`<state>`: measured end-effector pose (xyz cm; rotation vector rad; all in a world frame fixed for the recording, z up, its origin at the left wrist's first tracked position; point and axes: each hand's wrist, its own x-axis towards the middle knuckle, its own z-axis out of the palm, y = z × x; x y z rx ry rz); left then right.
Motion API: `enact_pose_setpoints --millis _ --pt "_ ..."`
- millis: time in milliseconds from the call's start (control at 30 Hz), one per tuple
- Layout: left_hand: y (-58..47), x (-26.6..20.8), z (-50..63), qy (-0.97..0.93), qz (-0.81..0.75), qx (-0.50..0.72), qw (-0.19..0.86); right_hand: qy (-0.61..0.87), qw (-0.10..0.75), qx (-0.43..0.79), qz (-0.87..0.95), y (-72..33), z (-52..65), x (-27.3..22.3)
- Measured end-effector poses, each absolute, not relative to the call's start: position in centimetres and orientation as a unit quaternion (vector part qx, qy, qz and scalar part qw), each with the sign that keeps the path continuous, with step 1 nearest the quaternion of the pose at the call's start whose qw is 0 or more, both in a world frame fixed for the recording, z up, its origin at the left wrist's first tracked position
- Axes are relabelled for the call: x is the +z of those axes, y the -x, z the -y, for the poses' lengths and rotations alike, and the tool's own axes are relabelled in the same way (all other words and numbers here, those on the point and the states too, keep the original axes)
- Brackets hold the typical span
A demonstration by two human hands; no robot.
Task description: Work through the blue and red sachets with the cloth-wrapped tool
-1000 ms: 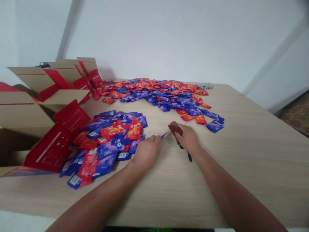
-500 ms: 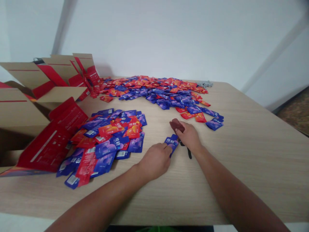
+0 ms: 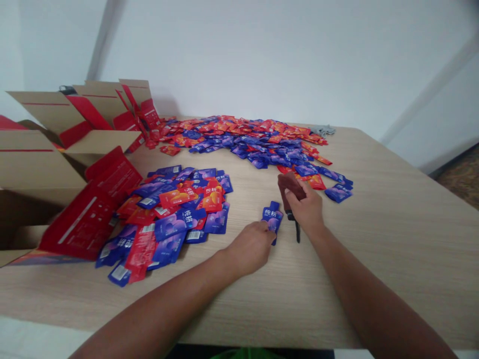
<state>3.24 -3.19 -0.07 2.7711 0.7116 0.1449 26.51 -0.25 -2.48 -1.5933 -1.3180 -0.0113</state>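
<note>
My left hand [image 3: 252, 248] is closed on the lower end of a blue-purple pouch [image 3: 272, 215], whose capped-looking top points away from me. The pouch lies just above or on the table; I cannot tell which. In my right hand [image 3: 307, 205] is a brown, cloth-like piece [image 3: 290, 189], gripped with the thumb on top. A thin black strip [image 3: 298, 232] extends below it toward me; whether the two are joined is unclear. To the left of my hands lies a loose heap of red and blue pouches [image 3: 174, 225].
Open cardboard boxes [image 3: 77, 219] with red flaps line the left side of the table [image 3: 374, 259]. A long pile of red and blue pouches [image 3: 243, 137] runs along the back near the wall. A grey crumpled item [image 3: 324, 130] lies at its right end.
My right hand with the brown piece has lifted off the pouch and moved right, leaving a gap. My left hand still holds the pouch. The view has shifted slightly.
</note>
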Motion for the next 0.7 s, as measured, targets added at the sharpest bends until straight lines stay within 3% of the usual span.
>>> enact_pose_setpoints --millis 100,200,300,700 --pt "-3.1 -0.3 3.2 -0.955 -0.248 0.064 0.148 0.59 0.508 0.033 0.626 -25.4 1.4 -1.4" --pt "-2.9 -0.8 3.2 -0.946 -0.256 0.098 0.172 0.526 0.398 0.107 0.744 -24.0 2.2 -1.0" --pt "-2.9 -1.4 3.2 -0.939 -0.261 0.116 0.19 0.51 0.346 0.137 0.776 -23.2 2.2 -1.4" --pt "-3.3 -1.0 3.5 -0.959 -0.238 0.077 0.132 0.537 0.332 0.093 0.77 -24.1 0.7 -2.5"
